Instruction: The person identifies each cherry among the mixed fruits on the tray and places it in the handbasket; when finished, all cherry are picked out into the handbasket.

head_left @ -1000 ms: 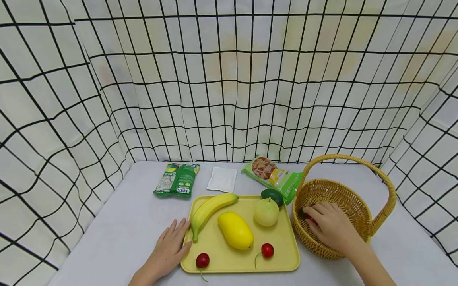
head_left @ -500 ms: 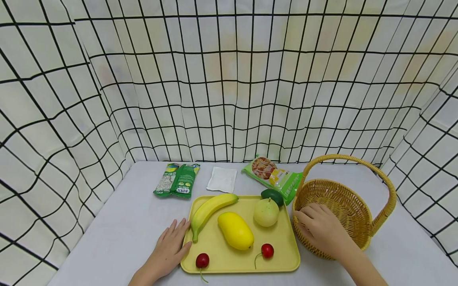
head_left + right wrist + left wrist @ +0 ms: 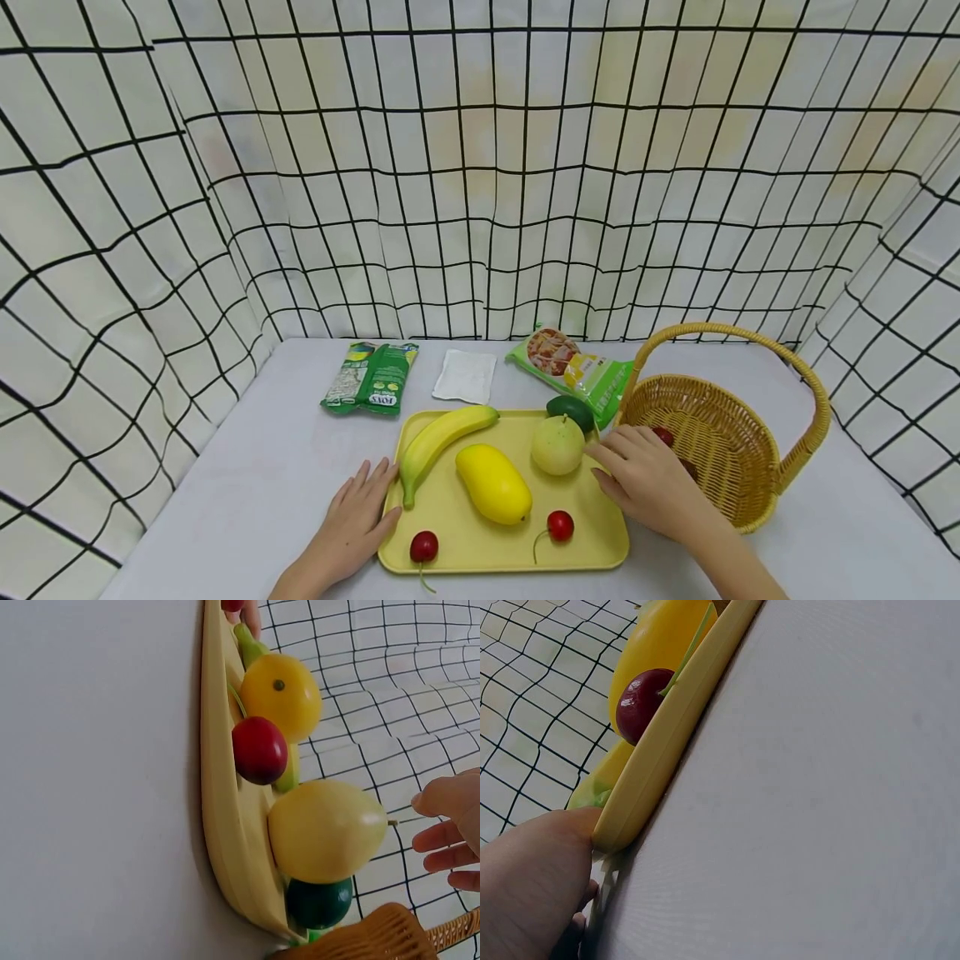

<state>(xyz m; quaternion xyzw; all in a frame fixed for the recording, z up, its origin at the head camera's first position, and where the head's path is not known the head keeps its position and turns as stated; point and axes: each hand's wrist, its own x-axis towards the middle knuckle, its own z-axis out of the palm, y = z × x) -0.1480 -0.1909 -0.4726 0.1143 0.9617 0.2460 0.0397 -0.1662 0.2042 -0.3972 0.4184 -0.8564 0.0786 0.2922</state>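
Observation:
My left hand (image 3: pixel 356 521) rests at the left edge of the yellow tray (image 3: pixel 517 557), its fingers straight and its thumb at the rim. Over the gap between tray and basket hovers my right hand (image 3: pixel 643 477), beside the pale green pear (image 3: pixel 557 446). Nothing shows between its fingers (image 3: pixel 442 834) in the right wrist view. The tray also holds a banana (image 3: pixel 444 442), a yellow mango (image 3: pixel 493 485), a dark green oval fruit (image 3: pixel 572 412) and two cherries with stems, one left (image 3: pixel 424 547) and one right (image 3: pixel 560 526).
A wicker basket (image 3: pixel 720 400) with a tall handle stands right of the tray, red fruit (image 3: pixel 663 435) inside, partly hidden by my right arm. Behind the tray lie a green snack bag (image 3: pixel 372 379), a white packet (image 3: pixel 465 377) and a light green food bag (image 3: pixel 577 371).
My right hand has risen out of the basket and moved left over its near rim toward the tray. Red fruit in the basket is now uncovered. The left hand has stayed put.

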